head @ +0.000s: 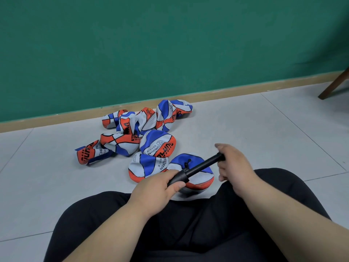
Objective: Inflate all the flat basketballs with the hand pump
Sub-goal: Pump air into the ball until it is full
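I observe: my left hand curls round the hand pump barrel, right hand wraps its handle; pump over one basketball on the floor, flat basketballs heaped toward its far edge

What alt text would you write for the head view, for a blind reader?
A seated person's left hand and right hand grip a black plastic hand pump over a deflated blue, white and orange basketball. More deflated basketballs lie heaped beyond on grey floor tiles.
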